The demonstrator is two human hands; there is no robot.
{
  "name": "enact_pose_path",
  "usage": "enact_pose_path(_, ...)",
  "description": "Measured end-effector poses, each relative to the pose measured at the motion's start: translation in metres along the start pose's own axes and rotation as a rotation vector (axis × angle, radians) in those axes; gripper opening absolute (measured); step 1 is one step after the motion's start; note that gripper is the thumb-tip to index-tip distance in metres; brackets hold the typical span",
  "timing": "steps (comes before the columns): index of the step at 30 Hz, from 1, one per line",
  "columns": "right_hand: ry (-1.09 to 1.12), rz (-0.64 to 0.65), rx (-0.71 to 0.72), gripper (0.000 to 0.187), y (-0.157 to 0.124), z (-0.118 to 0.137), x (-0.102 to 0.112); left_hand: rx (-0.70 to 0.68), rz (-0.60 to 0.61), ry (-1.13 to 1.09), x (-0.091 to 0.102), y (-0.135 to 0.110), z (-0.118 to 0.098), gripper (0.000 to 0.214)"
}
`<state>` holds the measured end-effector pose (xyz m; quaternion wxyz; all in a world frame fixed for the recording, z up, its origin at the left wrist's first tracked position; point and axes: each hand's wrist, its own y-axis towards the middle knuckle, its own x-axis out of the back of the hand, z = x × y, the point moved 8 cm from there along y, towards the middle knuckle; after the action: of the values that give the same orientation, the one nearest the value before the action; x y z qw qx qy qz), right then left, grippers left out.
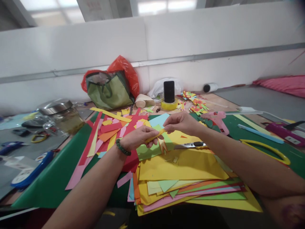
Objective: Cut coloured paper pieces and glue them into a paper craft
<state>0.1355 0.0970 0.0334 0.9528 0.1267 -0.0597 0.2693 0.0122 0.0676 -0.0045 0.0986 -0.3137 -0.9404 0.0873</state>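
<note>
I see a narrow strip of yellow paper (161, 132), matte and bright, slim as a ribbon and slanting from near left up to far right; it looks folded or curled along its length, though at this size I cannot tell which. It is up in the hands, over the middle of the worktable, rather than lying on the pile. I have the left hand (145, 137) with thumb and fingers pressed together on the strip's near left part, so that this stretch is partly hidden by them. The right hand (179, 123) pinches the far right end between thumb and fingertips, leaving a short length of yellow in view between the two grips. Just below the strip I make out a small pale orange cutout (163, 146) with pointed ends, over a light green sheet (147, 153). To the right of that lies a utility knife (190, 145), and on the near side a stack of yellow sheets (181, 167) rests above other coloured paper. Left of the green, I see a red sheet (132, 156), and well off to the right a pink glue gun (218, 120).
</note>
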Motion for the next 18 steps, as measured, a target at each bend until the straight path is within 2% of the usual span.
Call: enact_pose_path(18, -0.044, 0.04, -0.042, 0.029, 0.0007, -0.0078, -0.0009, 0.075, -0.035, -0.008, 0.0059, 0.003, 0.008, 0.028)
